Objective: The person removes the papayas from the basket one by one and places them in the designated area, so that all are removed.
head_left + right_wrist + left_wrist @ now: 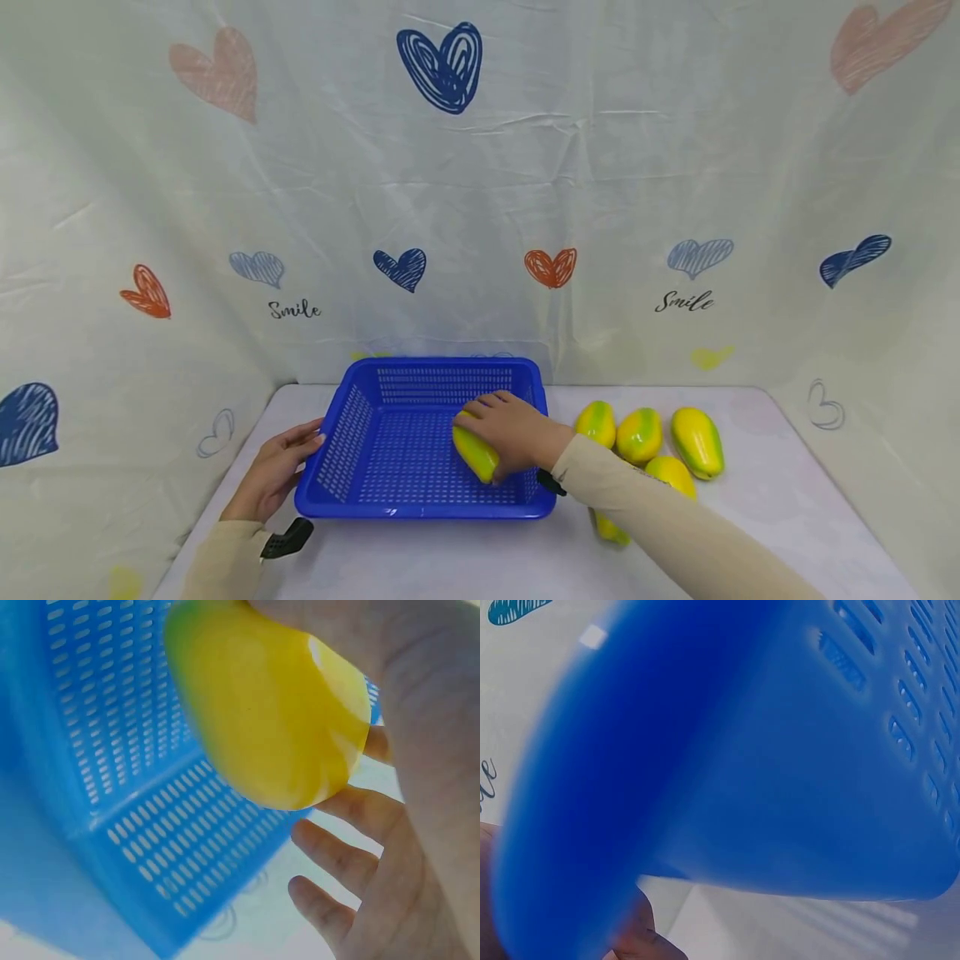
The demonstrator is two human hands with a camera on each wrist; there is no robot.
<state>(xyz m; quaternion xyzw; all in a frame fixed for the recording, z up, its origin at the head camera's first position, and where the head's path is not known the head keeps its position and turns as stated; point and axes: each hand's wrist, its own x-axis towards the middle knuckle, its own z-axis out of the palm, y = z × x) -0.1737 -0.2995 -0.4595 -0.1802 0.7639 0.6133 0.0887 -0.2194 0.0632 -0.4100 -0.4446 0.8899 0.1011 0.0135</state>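
Note:
A blue plastic basket [420, 510] with slotted walls stands on the table. At its left side, my left hand [279, 467] grips the rim, thumb by the edge and fingers outside. The left wrist view is mostly filled by the blurred rim [622, 750], with part of the hand behind it. Over the right part of the basket's inside, my right hand [517, 429] holds a yellow-green papaya [475, 450] from above. In the right wrist view the papaya [270, 712] lies between thumb and fingers, some fingertips [319, 844] spread away from it.
Several more papayas [697, 442] lie on the table [780, 500] to the right of the basket, partly behind my right forearm. A white curtain [480, 183] printed with hearts hangs close behind the table's back edge.

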